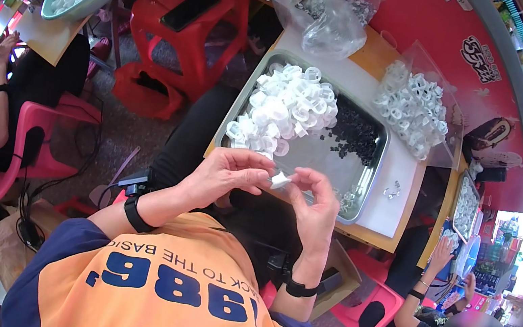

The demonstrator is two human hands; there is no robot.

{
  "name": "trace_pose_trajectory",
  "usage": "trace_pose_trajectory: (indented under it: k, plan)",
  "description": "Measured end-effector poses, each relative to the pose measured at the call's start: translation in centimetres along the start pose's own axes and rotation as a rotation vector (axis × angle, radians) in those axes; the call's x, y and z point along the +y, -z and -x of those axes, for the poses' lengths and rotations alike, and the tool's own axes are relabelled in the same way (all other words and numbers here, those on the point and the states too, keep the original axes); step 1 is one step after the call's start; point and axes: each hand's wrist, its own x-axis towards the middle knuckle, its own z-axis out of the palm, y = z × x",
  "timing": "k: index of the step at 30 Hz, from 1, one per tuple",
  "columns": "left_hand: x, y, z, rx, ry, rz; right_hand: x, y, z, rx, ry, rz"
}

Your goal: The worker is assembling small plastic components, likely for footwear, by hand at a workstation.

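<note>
Head cam, looking down: both hands meet over the near edge of a metal tray (362, 153). The left hand (227, 173) and right hand (312, 199) pinch one small white plastic ring (279, 180) between their fingertips, fingers closed snug on it, held just above the tray's rim. Inside the tray there's a heap of white rings (285, 107) on the left and a pile of small black parts (354, 134) beside it. A clear bag of more rings (414, 109) sits just right of the tray.
</note>
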Motion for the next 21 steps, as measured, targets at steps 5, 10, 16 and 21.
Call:
trace_pose_trajectory:
  k: [5,10,16,21]
  plan:
    - [-0.1,0.0,-0.1,-0.118,0.018,-0.006,-1.1,0.0,0.6,-0.073,0.102,0.139]
    - [0.0,0.0,0.2,-0.107,0.092,-0.051,-1.0,0.4,0.7,-0.144,0.063,0.137]
    - [-0.8,0.6,0.2,-0.155,0.182,0.083,3.1,5.5,-0.8,0.17,-0.149,0.427]
    - [-1.4,0.9,0.1,-0.144,0.155,0.211,3.7,9.6,-1.2,0.208,-0.157,0.703]
